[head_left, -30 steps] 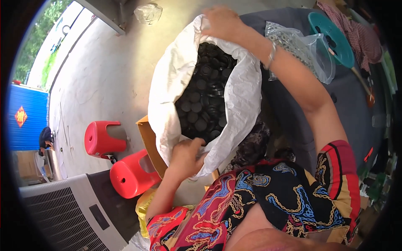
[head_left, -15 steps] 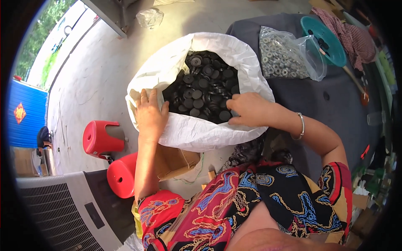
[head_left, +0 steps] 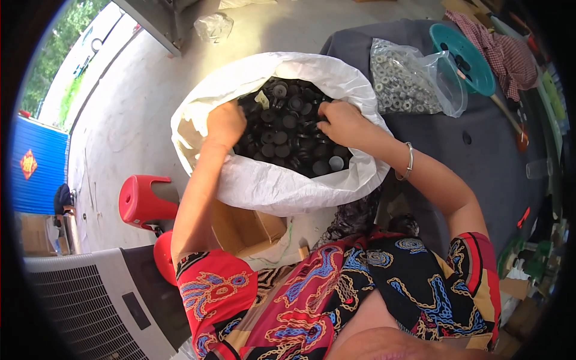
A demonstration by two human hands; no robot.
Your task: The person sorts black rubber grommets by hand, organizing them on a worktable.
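Sack of black discs, left hand and right hand in its mouth

Closest is the person's embroidered top, red, black and tan. Beyond it, both forearms reach up to the white sack, which stands wide open at the middle of the view, full of small round black discs. The left hand dips in at the left side of the mouth, its fingers lost among the discs; whether it grasps any, I cannot tell. The right hand, a silver bangle at its wrist, is at the right side with bent fingers over the discs; its grip cannot be made out either. A pale scrap lies among the discs.

Lower down, an open cardboard box shows past the sack's near edge. To the right, a clear bag of metal rings lies on dark grey cloth, near a teal dish. Leftward are two red stools and, farthest off, a blue ribbed panel and greenery.
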